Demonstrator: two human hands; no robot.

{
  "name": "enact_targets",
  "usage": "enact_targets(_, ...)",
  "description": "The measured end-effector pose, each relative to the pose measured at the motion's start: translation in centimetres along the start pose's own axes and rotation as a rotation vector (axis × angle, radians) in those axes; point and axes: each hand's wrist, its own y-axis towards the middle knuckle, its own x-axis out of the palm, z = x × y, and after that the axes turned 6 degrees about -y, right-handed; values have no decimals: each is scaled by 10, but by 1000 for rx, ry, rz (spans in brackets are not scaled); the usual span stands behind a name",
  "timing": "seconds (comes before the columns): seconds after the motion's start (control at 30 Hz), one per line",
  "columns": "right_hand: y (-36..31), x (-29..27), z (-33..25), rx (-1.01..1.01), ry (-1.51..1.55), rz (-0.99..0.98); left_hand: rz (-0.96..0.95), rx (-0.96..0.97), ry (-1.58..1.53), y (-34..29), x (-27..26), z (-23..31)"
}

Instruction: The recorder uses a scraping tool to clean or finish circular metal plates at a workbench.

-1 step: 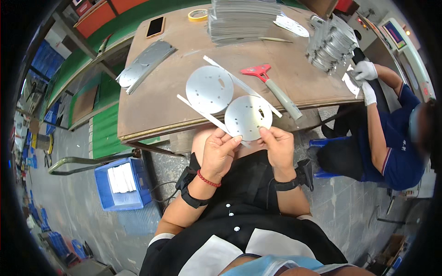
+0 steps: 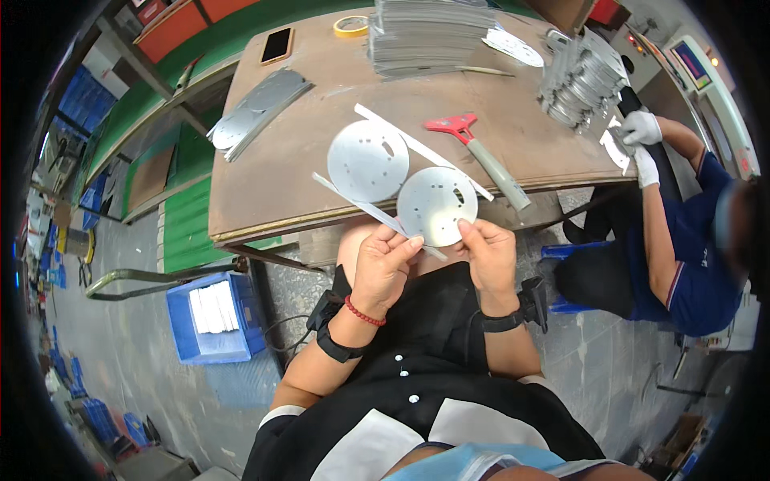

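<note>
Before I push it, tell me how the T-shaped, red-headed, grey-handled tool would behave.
The tool would probably be stiff, its handle looking thick. Its wide head should stop it rolling. It might tip, since the handle overhangs the brown table's edge.

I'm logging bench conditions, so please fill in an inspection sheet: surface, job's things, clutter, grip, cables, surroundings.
Surface: brown tabletop, with pale marks.
Job's things: holed grey near disc and far disc, between left strip and right strip; whether joined, cannot tell.
Clutter: red-headed scraper, phone, yellow tape roll, tall plate stack.
Grip: left hand pinches at the near disc's lower left; right hand pinches its lower right.
Cables: thin dark cord beside the left forearm.
Surroundings: blue crate holding white pieces; white-gloved co-worker at right.
</note>
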Motion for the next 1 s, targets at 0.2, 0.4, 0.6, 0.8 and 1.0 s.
enact_targets(0.2,6,-6,-2,-39,147,-13,148,35,46,2,-5,27)
enact_targets(0.4,6,-9,-1,-12,85,-10,182,95,93,-7,-27,45)
enact_targets(0.6,8,-15,-8,-55,-17,-44,286,164,136,-16,-39,61)
enact_targets(0.8,9,-14,-10,-16,-49,-65,183,182,126,-24,-58,83)
enact_targets(1.0,9,-13,-17,-40,-104,-169,138,79,379,-21,-58,85)
